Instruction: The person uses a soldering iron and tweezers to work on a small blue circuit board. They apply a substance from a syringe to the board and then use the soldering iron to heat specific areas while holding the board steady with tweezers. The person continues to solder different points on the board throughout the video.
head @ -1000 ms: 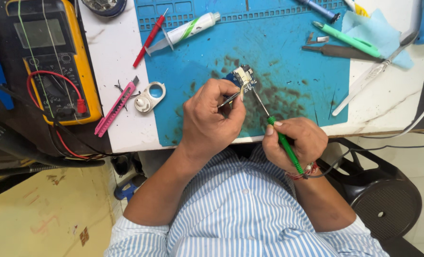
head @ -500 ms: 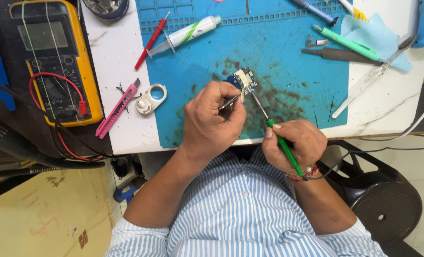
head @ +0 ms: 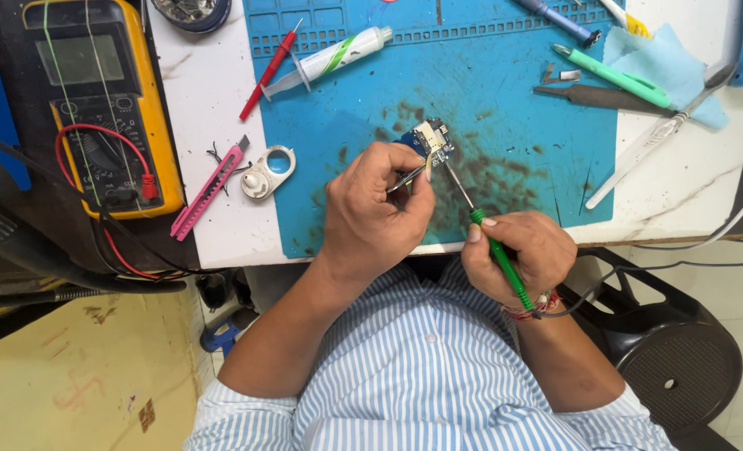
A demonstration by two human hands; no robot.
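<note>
The left hand (head: 371, 213) was closed around a pair of metal tweezers (head: 406, 176), its grip clamped on them, with the tips reaching up to a small circuit board (head: 432, 139). The board lay on the blue work mat (head: 505, 100), a little in from the near edge of the bench (head: 213, 108) and about midway along the mat. The right hand (head: 522, 250) sat at the bench's near edge, its grip tight on the green handle of a soldering iron (head: 498, 255); the thin metal shaft ran up and to the left, and its tip met the board's lower right side. A cord left the handle's rear end by the wrist.

Brown stains marked the mat around the board. Toward the bench's left edge stood a yellow multimeter (head: 96, 92) with red and black leads. Between it and the mat lay a pink utility knife (head: 206, 192) and a small white ring-shaped part (head: 270, 173). Near the far edge lay a white tube (head: 338, 57) and a red-handled tool (head: 267, 73); at the far right corner, a green pen-like tool (head: 614, 75) rested on a light blue cloth (head: 664, 67).
</note>
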